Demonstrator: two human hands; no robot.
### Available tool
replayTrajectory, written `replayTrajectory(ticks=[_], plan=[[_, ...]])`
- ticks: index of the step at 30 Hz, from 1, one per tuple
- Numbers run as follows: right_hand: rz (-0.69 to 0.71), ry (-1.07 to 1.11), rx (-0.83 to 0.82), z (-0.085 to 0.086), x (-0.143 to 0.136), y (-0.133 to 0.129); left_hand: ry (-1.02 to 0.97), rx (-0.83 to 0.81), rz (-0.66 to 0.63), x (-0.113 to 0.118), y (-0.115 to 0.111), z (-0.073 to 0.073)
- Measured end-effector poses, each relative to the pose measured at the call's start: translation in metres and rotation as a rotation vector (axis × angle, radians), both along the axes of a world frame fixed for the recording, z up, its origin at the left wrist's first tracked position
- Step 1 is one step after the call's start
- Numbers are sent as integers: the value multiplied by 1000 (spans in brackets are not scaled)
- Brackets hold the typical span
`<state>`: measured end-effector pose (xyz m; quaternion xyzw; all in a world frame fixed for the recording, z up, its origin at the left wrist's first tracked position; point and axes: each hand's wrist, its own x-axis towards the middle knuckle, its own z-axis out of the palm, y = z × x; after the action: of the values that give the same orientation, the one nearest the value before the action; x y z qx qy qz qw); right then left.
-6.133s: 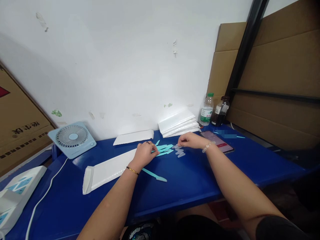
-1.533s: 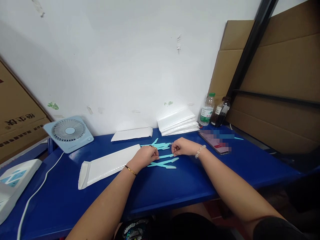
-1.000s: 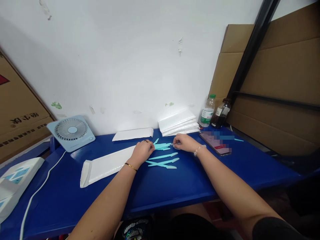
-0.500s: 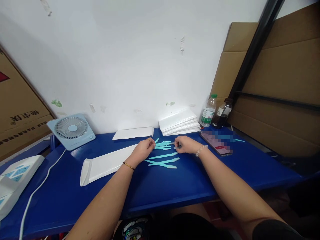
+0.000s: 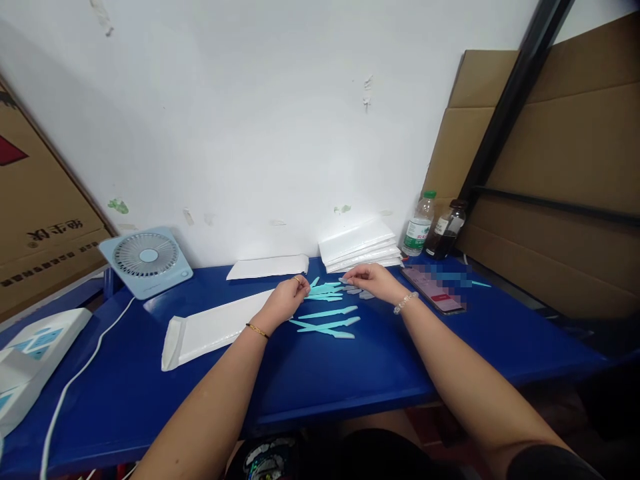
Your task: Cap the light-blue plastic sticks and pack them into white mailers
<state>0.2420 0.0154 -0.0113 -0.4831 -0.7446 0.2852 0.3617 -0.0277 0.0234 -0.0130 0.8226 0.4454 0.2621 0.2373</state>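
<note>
Several turquoise knife-shaped sticks [image 5: 327, 311] lie on the blue table [image 5: 320, 380], some crossing each other. My left hand [image 5: 291, 298] is closed at the left ends of the upper sticks, its fingertips pinched on one of them. Small grey pieces [image 5: 367, 294] lie at the right ends of the upper sticks. My right hand [image 5: 373, 281] pinches a small grey piece [image 5: 344, 281] between thumb and forefinger, just above those ends. A long white padded envelope [image 5: 215, 327] lies left of the sticks, partly behind my left forearm.
Behind are a single white envelope [image 5: 267, 267] and a stack of white envelopes [image 5: 357, 247]. A blue fan [image 5: 147, 260] stands left, near a white device [image 5: 37, 353] and cable. At right are a phone [image 5: 433, 290], a water bottle [image 5: 419, 227] and a dark bottle [image 5: 446, 230].
My right hand has shifted slightly left and up, and its fingers are more extended. More grey pieces show below it. My left hand has barely moved.
</note>
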Motion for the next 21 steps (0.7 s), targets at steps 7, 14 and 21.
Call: replayTrajectory(ticks=[7, 14, 21], plan=[[81, 29, -66, 2, -8, -5, 3, 2, -11, 2, -1, 0], [179, -103, -83, 12, -11, -12, 139, 26, -144, 7, -9, 5], [-42, -384, -57, 8, 30, 1, 362, 256, -67, 5, 0, -3]])
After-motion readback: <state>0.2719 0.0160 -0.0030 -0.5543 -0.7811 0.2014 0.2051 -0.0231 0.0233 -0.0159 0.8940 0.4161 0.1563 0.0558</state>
